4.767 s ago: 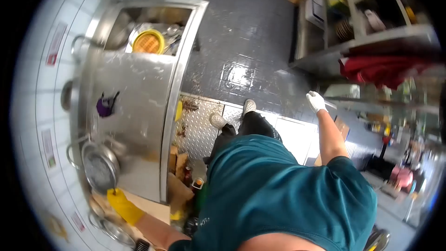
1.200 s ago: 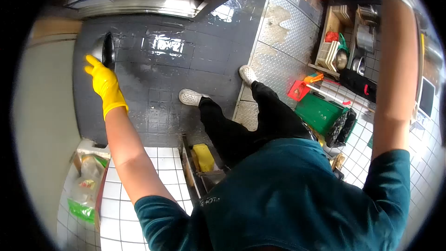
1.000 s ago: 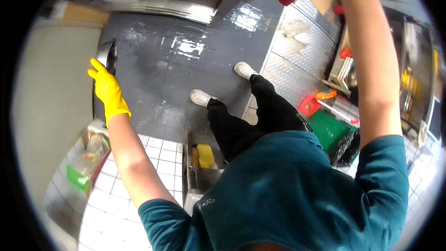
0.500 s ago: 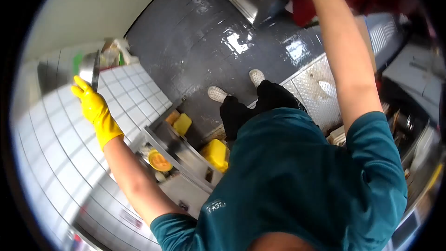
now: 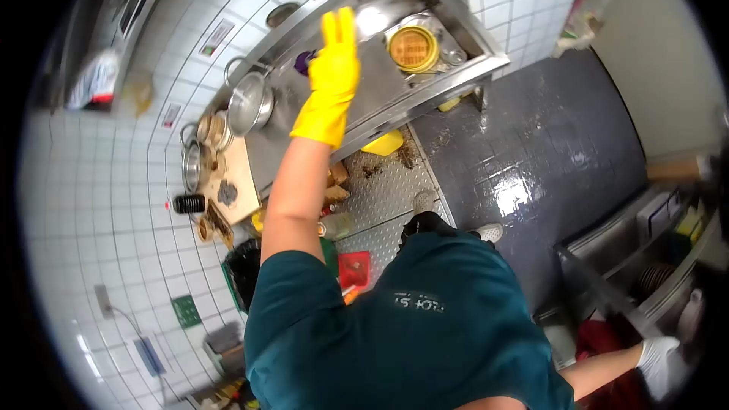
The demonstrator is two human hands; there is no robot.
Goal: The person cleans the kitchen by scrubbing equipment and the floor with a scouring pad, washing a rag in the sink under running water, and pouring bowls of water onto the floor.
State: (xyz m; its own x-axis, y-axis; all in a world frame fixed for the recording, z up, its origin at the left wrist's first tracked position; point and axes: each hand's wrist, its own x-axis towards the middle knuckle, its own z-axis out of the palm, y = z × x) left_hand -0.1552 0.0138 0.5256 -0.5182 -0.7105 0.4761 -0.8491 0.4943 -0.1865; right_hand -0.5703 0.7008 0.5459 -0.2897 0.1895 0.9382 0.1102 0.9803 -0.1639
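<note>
My left hand [image 5: 331,80], in a yellow rubber glove, is raised over the steel sink counter [image 5: 368,80] with its visible fingers stretched up and nothing seen in its palm. Beside its fingers lies a small purple item [image 5: 304,62], partly hidden by the glove. A bright patch of metal shows past the fingertips; whether it is a bowl or glare is unclear. My right hand [image 5: 661,367], in a white glove, is at the lower right edge, near a shelf unit and dark red cloth [image 5: 607,338]. Its fingers are too dim to read.
The sink basin holds a yellow-rimmed round container [image 5: 413,48] and utensils. A metal strainer [image 5: 250,103] rests at the counter's left end, near a board [image 5: 241,181] with jars. Below are a yellow container [image 5: 383,143], a red dustpan [image 5: 354,267] and a black bin bag [image 5: 244,262]. The grey floor [image 5: 524,137] looks wet.
The view has turned from the wall and floor to the sink. My left hand, earlier with a metal bowl, is now over the counter; the bowl is not clearly visible. My right hand is now lower right.
</note>
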